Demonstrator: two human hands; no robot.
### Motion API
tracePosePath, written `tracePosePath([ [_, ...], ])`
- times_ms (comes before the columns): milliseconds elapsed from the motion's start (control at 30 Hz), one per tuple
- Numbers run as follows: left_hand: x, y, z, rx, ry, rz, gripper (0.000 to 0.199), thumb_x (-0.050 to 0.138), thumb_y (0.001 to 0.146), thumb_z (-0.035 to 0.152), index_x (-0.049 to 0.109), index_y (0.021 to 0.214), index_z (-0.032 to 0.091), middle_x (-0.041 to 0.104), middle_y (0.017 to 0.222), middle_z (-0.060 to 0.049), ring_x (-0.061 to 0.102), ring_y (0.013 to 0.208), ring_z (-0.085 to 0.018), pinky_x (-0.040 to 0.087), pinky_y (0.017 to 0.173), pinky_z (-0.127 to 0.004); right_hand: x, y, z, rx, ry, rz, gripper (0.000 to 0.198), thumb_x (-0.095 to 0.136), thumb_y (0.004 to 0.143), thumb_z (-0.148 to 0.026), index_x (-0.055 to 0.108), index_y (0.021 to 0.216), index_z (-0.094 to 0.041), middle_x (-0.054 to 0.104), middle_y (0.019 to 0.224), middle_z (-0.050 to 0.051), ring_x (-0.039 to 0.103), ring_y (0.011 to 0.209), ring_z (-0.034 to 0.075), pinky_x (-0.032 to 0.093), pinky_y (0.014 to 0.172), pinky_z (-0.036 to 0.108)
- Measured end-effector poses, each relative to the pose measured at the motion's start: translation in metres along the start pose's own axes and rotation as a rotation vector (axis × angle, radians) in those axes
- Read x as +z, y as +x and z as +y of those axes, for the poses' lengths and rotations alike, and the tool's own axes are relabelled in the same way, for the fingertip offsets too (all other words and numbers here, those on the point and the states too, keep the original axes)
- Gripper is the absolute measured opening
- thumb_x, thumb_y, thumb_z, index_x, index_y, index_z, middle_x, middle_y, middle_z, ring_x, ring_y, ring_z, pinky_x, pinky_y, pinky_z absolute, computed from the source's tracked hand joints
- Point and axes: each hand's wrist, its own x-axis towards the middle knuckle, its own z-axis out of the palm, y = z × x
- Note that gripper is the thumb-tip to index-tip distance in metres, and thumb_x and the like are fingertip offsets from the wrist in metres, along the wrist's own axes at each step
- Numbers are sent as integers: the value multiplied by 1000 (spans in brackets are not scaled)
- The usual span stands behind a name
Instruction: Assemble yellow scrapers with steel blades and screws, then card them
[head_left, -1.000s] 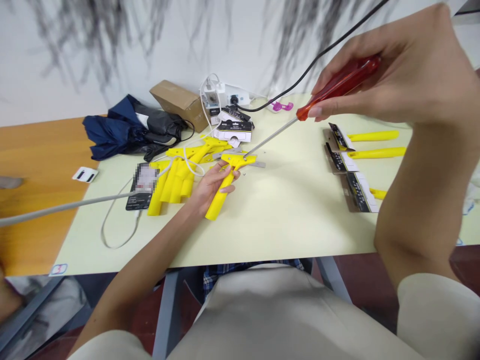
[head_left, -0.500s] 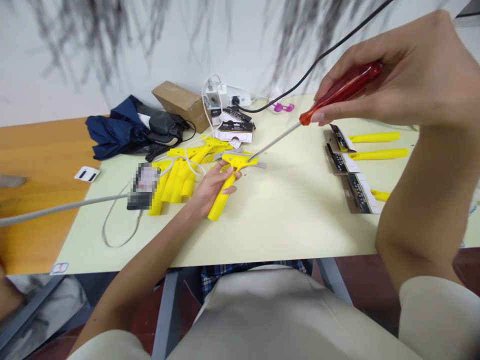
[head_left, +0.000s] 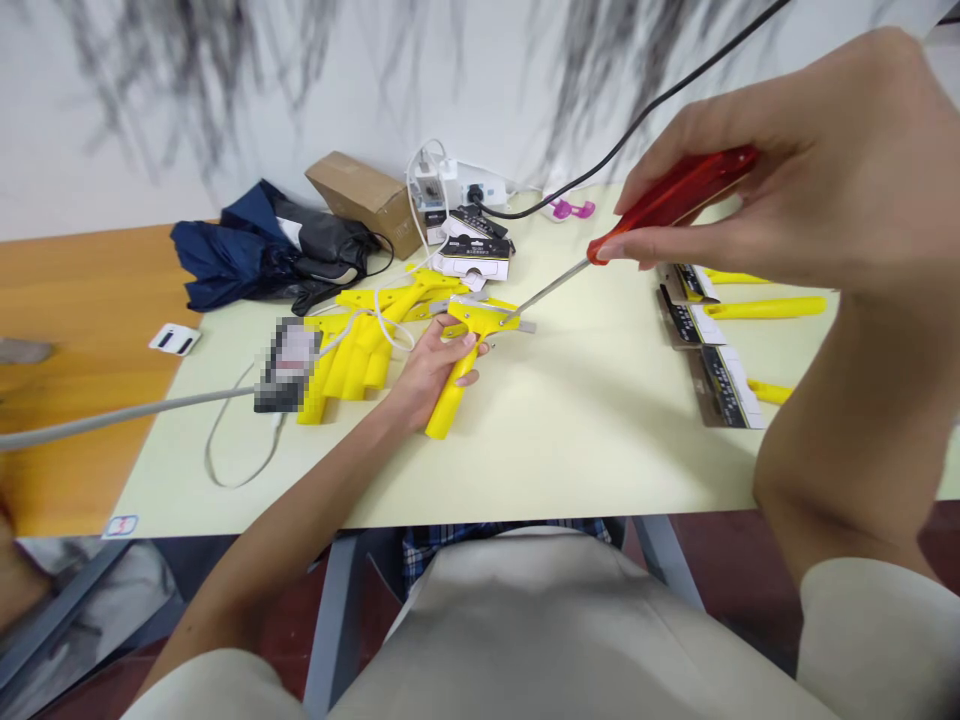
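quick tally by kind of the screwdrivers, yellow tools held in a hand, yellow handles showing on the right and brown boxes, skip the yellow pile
Red screwdriver, in the right hand: 1
Yellow tool, held in the left hand: 1
Yellow handles showing on the right: 3
Brown box: 1
Total: 6

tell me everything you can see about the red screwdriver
The screwdriver has a glossy red handle, plastic by its look, and a thin, straight, metallic-looking shaft. It slants, handle end high on the right of the picture, tip low on the left. The right hand grips the handle between thumb and fingers, partly hiding it. The tip appears to meet the right end of the head of the yellow T-shaped tool in the left hand; its shape is too small to tell.
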Motion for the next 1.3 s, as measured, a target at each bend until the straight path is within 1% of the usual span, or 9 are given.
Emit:
tracePosePath([
  [200, 1, 2, -4, 17, 21, 38, 59, 101, 78, 24, 52, 112, 26, 71, 105, -2, 71, 91, -15, 39, 48, -17, 19, 6, -23, -63, -60, 11, 33, 82, 101, -64, 75, 96, -31, 74, 74, -1, 73, 67, 27, 58, 76, 49],
  [300, 0, 4, -5, 21, 1, 61, 60, 100, 77, 22, 51, 112, 25, 72, 105, -2, 71, 90, -16, 39, 49, -18, 25, 8, -30, -12, -39, -15, 29, 83, 99, -61, 74, 100, -34, 76, 79, 1, 74, 71, 31, 61, 77, 53],
  [400, 0, 5, -8, 35, -24, 84, 61, 101, 76, 22, 51, 111, 26, 74, 107, -3, 73, 92, -16, 39, 50, -18, 22, 7, -35, 13, 91, -88, 35, 92, 90, -44, 72, 118, -38, 81, 109, 4, 79, 86, 34, 65, 72, 51],
  [500, -1, 6, -12, 44, -34, 73, 63, 103, 74, 24, 50, 109, 26, 75, 108, -3, 75, 94, -18, 41, 51, -19, 20, 5, -41, -44, 248, -130, 48, 88, 91, -27, 65, 132, -40, 77, 136, 4, 82, 106, 32, 70, 80, 46],
  [733, -3, 6, -19, 61, -87, 66, 64, 101, 73, 22, 51, 111, 27, 74, 102, -1, 75, 92, -17, 43, 51, -19, 38, 19, -55, -51, 94, 6, 14, 74, 109, -41, 69, 113, -29, 81, 96, 3, 78, 85, 29, 63, 81, 47],
  [933, -6, 5, -18, 25, -140, 82, 61, 101, 74, 20, 53, 110, 26, 72, 98, -1, 76, 93, -18, 42, 52, -19, 39, 42, -68, -76, 246, -175, 28, 70, 107, -25, 63, 134, -29, 76, 138, 5, 77, 106, 25, 63, 92, 41],
  [1133, -6, 5, -12, -50, -227, 41, 59, 101, 75, 17, 54, 111, 26, 71, 101, -2, 74, 92, -16, 39, 51, -18, 62, 59, -63, 20, 188, 36, 23, 76, 110, -46, 69, 123, -28, 80, 101, 2, 79, 97, 26, 65, 94, 43],
  [1200, -7, 5, -11, -69, -255, 25, 58, 99, 76, 15, 53, 110, 26, 71, 101, -2, 73, 92, -15, 38, 51, -17, 67, 60, -61, 40, 225, 74, 25, 78, 108, -46, 69, 122, -27, 79, 104, 4, 78, 96, 27, 67, 93, 44],
  [1300, -8, 5, -10, -90, -290, 20, 56, 98, 78, 14, 53, 110, 26, 71, 103, -3, 72, 92, -15, 38, 51, -17, 64, 56, -60, 27, 349, -4, 33, 81, 104, -35, 68, 134, -29, 77, 131, 7, 79, 106, 29, 70, 95, 45],
])
